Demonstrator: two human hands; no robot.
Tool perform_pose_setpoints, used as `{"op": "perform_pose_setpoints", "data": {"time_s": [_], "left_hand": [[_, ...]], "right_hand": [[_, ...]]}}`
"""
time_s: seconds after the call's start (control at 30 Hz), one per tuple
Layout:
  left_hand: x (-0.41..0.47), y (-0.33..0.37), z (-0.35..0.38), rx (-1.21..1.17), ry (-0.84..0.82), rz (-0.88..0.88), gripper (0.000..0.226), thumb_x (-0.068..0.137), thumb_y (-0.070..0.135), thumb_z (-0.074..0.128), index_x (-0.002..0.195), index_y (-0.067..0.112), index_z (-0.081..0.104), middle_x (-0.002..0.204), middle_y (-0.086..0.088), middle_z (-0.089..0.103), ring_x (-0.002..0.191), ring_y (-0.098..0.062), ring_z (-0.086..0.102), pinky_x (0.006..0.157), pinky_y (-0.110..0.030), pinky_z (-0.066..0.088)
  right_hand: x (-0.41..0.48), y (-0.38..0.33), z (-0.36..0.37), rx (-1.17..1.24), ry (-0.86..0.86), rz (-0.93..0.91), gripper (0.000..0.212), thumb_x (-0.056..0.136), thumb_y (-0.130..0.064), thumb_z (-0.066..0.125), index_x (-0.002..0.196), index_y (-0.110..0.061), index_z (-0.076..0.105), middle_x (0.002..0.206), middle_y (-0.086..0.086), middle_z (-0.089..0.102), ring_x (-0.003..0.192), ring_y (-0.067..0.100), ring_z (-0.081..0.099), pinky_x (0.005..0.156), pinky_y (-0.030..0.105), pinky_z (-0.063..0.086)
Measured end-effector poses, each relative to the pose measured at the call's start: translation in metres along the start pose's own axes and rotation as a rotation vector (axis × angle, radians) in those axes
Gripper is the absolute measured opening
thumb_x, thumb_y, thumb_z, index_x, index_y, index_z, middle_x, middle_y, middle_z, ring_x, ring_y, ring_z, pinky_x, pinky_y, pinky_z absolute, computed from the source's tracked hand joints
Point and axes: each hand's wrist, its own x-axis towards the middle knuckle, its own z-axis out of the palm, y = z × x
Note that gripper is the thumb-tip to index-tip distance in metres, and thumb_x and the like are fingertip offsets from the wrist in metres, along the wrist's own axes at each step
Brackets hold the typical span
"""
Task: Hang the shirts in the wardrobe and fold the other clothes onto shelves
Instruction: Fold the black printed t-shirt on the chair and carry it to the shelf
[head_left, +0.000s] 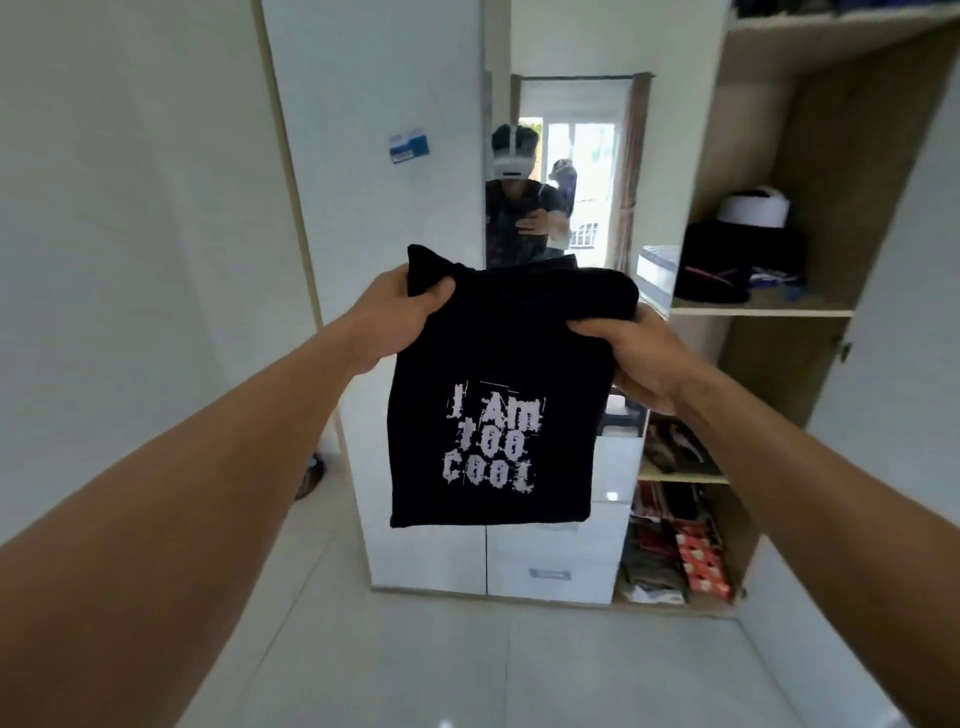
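Two hands, left (397, 312) and right (631, 361), hold the shirt (493, 364) hanging vertically.

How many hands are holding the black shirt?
2. The left hand pinches the top left corner of the black shirt; the right hand grips its top right edge. None look hidden.

The open wardrobe compartment (831, 156) is free high up. A black hat (727, 265) and white object (753, 210) crowd its shelf (763, 313); lower shelves (680, 475) are packed.
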Motion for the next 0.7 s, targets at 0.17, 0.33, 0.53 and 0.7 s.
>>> {"op": "perform_pose_setpoints", "data": {"time_s": [0.17, 0.33, 0.53, 0.7], "left_hand": [[0.049, 0.005, 0.077, 0.144, -0.023, 0.114, 0.032, 0.095, 0.052, 0.060, 0.112, 0.025, 0.065, 0.101, 0.008, 0.071, 0.093, -0.011, 0.068, 0.083, -0.025, 0.052], [0.105, 0.010, 0.152, 0.220, -0.262, 0.096, 0.070, 0.062, 0.042, 0.093, 0.122, 0.028, 0.060, 0.110, 0.015, 0.067, 0.100, -0.001, 0.062, 0.089, -0.023, 0.049], [0.156, 0.006, 0.253, 0.118, -0.352, 0.070, 0.030, 0.075, 0.022, 0.087, 0.101, 0.026, 0.073, 0.095, 0.012, 0.075, 0.087, 0.001, 0.069, 0.076, -0.011, 0.047], [0.203, -0.020, 0.334, 0.012, -0.350, 0.022, 0.031, 0.078, 0.017, 0.085, 0.102, 0.030, 0.072, 0.101, 0.006, 0.076, 0.100, -0.013, 0.070, 0.096, -0.031, 0.052]], "right_hand": [[0.017, 0.000, -0.074, -0.045, 0.175, -0.018, 0.032, 0.090, -0.004, 0.068, 0.121, -0.011, 0.066, 0.110, 0.008, 0.076, 0.103, 0.025, 0.073, 0.091, 0.041, 0.058], [0.029, -0.001, -0.164, -0.114, 0.284, 0.007, 0.031, 0.091, -0.003, 0.066, 0.120, -0.015, 0.066, 0.113, 0.007, 0.076, 0.104, 0.024, 0.073, 0.097, 0.042, 0.056], [0.054, 0.015, -0.267, -0.205, 0.334, 0.064, 0.030, 0.090, -0.005, 0.068, 0.119, -0.017, 0.069, 0.111, 0.002, 0.076, 0.106, 0.022, 0.072, 0.102, 0.045, 0.052], [0.085, 0.040, -0.342, -0.189, 0.375, 0.112, 0.033, 0.090, -0.003, 0.067, 0.121, -0.015, 0.067, 0.114, 0.005, 0.075, 0.108, 0.025, 0.071, 0.104, 0.047, 0.051]]}}
